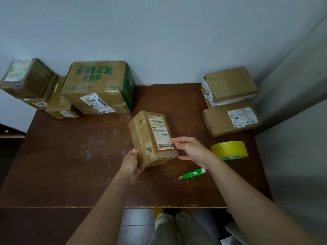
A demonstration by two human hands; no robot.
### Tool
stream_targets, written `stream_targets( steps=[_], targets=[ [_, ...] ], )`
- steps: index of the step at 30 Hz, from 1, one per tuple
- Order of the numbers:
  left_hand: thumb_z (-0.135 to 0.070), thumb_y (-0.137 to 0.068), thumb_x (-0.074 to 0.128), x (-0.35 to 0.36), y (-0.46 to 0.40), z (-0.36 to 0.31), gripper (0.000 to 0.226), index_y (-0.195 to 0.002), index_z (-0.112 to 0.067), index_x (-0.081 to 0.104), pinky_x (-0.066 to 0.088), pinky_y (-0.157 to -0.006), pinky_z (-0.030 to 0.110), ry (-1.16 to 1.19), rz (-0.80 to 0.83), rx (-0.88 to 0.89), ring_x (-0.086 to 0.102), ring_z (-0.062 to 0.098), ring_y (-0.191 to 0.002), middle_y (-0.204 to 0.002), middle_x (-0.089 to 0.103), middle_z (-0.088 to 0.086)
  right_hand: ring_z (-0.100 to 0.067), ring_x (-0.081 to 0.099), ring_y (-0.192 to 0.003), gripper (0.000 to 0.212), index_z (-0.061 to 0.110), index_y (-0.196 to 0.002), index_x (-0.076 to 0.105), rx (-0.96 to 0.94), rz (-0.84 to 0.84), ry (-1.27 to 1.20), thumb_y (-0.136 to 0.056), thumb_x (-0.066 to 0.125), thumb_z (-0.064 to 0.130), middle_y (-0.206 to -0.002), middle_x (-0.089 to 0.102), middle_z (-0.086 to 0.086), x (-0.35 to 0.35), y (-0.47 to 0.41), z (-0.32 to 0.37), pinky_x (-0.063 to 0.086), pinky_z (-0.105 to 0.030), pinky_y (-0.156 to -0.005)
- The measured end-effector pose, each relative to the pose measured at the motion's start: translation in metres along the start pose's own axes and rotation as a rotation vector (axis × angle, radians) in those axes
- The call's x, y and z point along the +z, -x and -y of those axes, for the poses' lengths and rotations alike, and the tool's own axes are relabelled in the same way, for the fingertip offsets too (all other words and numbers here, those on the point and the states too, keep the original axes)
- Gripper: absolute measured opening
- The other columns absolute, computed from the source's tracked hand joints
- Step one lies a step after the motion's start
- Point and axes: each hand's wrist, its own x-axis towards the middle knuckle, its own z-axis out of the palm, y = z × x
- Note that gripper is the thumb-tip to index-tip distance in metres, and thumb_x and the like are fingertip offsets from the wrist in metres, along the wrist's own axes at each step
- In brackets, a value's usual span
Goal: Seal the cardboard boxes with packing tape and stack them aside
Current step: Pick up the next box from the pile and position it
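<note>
box (153,137): we see it mid-table (70,147), tilted
left hand (130,164): we grip its near-left corner
right hand (190,149): fingers spread, just beside label edge
tape (229,150): right, by cutter (192,173)

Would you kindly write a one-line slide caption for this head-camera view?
Left hand grips a small cardboard box on the brown table; open right hand alongside, near yellow tape.
</note>
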Motion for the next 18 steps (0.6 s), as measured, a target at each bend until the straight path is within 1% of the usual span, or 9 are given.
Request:
stream_targets(
  steps=[2,4,6,8,10,11,14,16,18],
  targets=[
    [-0.025,-0.108,0.033,0.001,-0.002,-0.008,0.034,-0.126,-0.018,0.06,0.056,-0.088,0.043,-0.163,-0.039,0.084,0.062,0.019,-0.102,-0.121,0.065,0.007,-0.015,0.057,-0.12,0.027,0.028,-0.129,0.06,0.0,-0.003,0.036,-0.103,0.055,0.025,-0.124,0.064,0.005,-0.001,-0.001,0.002,0.047,-0.046,-0.104],
    [-0.023,-0.106,0.041,0.007,-0.001,-0.021,0.031,-0.129,-0.017,0.062,0.052,-0.094,0.037,-0.361,-0.074,0.283,0.059,0.015,-0.101,-0.119,0.064,0.001,-0.014,0.063,-0.112,0.035,0.029,-0.134,0.051,0.018,0.007,0.044,-0.101,0.056,0.039,-0.116,0.068,0.004,-0.001,-0.002,0.004,0.046,-0.047,-0.103],
    [-0.017,-0.101,0.052,0.016,0.003,-0.039,0.028,-0.125,-0.012,0.066,0.049,-0.087,0.02,-0.462,-0.033,0.51,0.061,0.01,-0.098,-0.109,0.065,-0.006,-0.014,0.066,-0.108,0.039,0.027,-0.13,0.05,0.042,0.026,0.052,-0.099,0.053,0.051,-0.11,0.072,0.0,0.0,-0.004,0.005,0.046,-0.048,-0.104],
    [-0.014,-0.097,0.06,0.024,0.0,-0.053,0.022,-0.114,-0.01,0.072,0.05,-0.085,0.018,-0.524,0.001,0.623,0.065,0.011,-0.1,-0.103,0.069,-0.006,-0.015,0.065,-0.11,0.048,0.024,-0.13,0.052,0.081,0.037,0.04,-0.098,0.048,0.059,-0.111,0.074,-0.002,0.001,-0.007,0.004,0.048,-0.047,-0.104],
    [-0.022,-0.098,0.059,0.028,-0.005,-0.06,0.023,-0.115,-0.013,0.071,0.051,-0.095,0.03,-0.565,0.0,0.606,0.064,0.015,-0.108,-0.109,0.07,-0.004,-0.017,0.063,-0.112,0.059,0.018,-0.139,0.049,0.12,-0.021,0.012,-0.098,0.045,0.06,-0.121,0.069,-0.003,0.003,-0.011,0.003,0.05,-0.045,-0.102],
    [-0.028,-0.099,0.056,0.029,-0.007,-0.062,0.029,-0.122,-0.014,0.067,0.049,-0.1,0.036,-0.614,-0.018,0.583,0.061,0.018,-0.115,-0.118,0.067,-0.001,-0.019,0.061,-0.114,0.062,0.017,-0.144,0.045,0.13,-0.08,-0.008,-0.098,0.046,0.06,-0.129,0.064,-0.005,0.004,-0.013,0.003,0.051,-0.044,-0.102],
    [-0.045,-0.101,0.043,0.029,-0.009,-0.059,0.053,-0.149,-0.022,0.036,0.036,-0.111,0.046,-0.743,-0.136,0.459,0.041,0.034,-0.134,-0.151,0.032,0.013,-0.026,0.049,-0.131,0.072,0.021,-0.156,0.025,0.072,-0.315,-0.153,-0.098,0.054,0.052,-0.153,0.04,-0.007,0.001,-0.02,0.004,0.049,-0.047,-0.104],
    [-0.046,-0.102,0.037,0.031,-0.006,-0.055,0.059,-0.155,-0.028,0.017,0.035,-0.109,0.049,-0.698,-0.17,0.375,0.036,0.04,-0.135,-0.155,0.017,0.015,-0.026,0.038,-0.142,0.075,0.031,-0.158,0.015,-0.027,-0.435,-0.208,-0.098,0.058,0.045,-0.162,0.026,-0.002,-0.007,-0.026,0.006,0.044,-0.051,-0.11],
    [-0.045,-0.103,0.035,0.033,-0.007,-0.052,0.062,-0.154,-0.024,0.008,0.04,-0.106,0.051,-0.593,-0.16,0.316,0.04,0.038,-0.132,-0.155,0.022,0.016,-0.023,0.03,-0.147,0.072,0.039,-0.157,0.015,-0.114,-0.442,-0.174,-0.099,0.057,0.042,-0.165,0.021,0.005,-0.013,-0.032,0.01,0.036,-0.053,-0.115]
  ],
)
